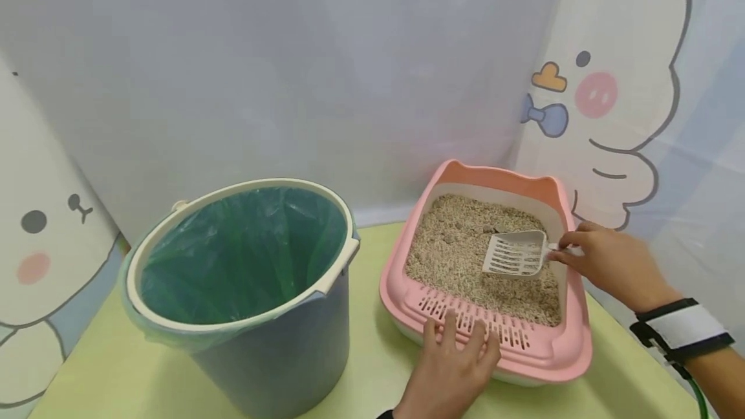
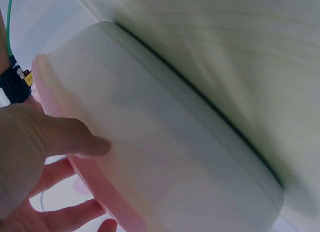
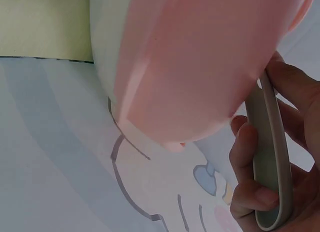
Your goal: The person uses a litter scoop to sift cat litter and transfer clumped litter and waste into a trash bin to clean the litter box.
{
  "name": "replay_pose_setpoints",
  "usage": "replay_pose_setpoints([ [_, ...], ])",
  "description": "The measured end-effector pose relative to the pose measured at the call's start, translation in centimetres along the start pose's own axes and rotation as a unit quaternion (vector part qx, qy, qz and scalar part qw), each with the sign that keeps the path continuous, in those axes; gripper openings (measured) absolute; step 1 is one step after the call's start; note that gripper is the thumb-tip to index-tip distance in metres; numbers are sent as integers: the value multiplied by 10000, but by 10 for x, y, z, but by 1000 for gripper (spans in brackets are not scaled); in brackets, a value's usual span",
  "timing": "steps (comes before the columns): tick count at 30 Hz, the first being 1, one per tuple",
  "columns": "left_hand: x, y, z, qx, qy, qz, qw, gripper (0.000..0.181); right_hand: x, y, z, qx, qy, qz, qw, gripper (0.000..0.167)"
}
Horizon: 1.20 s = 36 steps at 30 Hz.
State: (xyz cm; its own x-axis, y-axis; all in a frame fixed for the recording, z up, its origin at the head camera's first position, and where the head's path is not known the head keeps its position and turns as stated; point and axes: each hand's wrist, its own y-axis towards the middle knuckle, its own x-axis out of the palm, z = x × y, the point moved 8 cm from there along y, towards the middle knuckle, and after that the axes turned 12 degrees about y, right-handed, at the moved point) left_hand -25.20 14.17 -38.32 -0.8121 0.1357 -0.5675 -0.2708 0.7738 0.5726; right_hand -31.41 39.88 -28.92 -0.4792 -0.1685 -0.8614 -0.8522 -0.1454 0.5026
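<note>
A pink and white litter box [image 1: 567,357] holds grainy litter [image 1: 451,244]. The right hand [image 1: 617,264] grips the handle of a pale slotted scoop [image 1: 515,254], whose head is over the litter at the box's right side. In the right wrist view, that hand [image 3: 295,122] has its fingers curled round the handle [image 3: 272,157], beside the pink rim. The left hand [image 1: 451,367] holds the box's front edge, fingertips on the slotted pink rim. The left wrist view shows its thumb [image 2: 75,137] against the white outer wall [image 2: 150,127].
A grey bucket [image 1: 291,354] lined with a green bag [image 1: 244,251] stands left of the box on a yellow-green table [image 1: 372,367]. Behind hangs a pale curtain [image 1: 291,70] with cartoon figures, close to the box's back and right side.
</note>
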Motion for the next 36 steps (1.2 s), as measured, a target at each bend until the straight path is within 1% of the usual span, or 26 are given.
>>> replay_pose_setpoints([
  [3,0,-2,4,-95,173,282,9994,31,7,1,-2,-432,-54,79,9990,19],
  [6,-1,-2,7,-268,284,586,9975,33,12,2,-1,-695,-200,94,9973,19],
  [8,-1,-3,10,-325,303,629,9970,35,15,0,-1,-887,-257,144,9956,23],
  [9,-1,-3,10,-343,306,618,9970,35,16,0,-1,-998,-268,192,9945,27],
  [13,0,0,10,-324,331,384,9982,27,15,0,-4,-1579,-207,586,9855,56],
  [14,0,2,9,-313,318,325,9985,25,14,0,-4,-1662,-177,669,9837,61],
  [15,0,3,9,-285,322,264,9987,22,14,0,-3,-1701,-149,728,9826,62],
  [16,0,4,8,-251,315,201,9990,20,13,-1,-3,-1730,-111,805,9816,67],
  [20,3,3,6,-116,283,40,9995,15,15,-4,0,-1600,34,871,9833,68],
  [22,3,2,3,-99,238,55,9997,16,17,-5,0,-1521,33,860,9846,62],
  [25,5,-3,-4,-146,123,147,9997,20,17,-5,-3,-1354,26,750,9879,49],
  [27,9,-7,-11,-198,-24,177,9996,23,16,-4,-7,-1238,63,661,9901,41],
  [28,11,-10,-15,-223,-126,168,9995,23,15,-4,-10,-1185,87,625,9909,40],
  [33,25,-29,-35,-410,-659,-15,9970,24,11,-12,-30,-861,277,376,9952,25],
  [36,28,-36,-45,-542,-776,-64,9955,23,7,-17,-39,-564,409,187,9974,23],
])
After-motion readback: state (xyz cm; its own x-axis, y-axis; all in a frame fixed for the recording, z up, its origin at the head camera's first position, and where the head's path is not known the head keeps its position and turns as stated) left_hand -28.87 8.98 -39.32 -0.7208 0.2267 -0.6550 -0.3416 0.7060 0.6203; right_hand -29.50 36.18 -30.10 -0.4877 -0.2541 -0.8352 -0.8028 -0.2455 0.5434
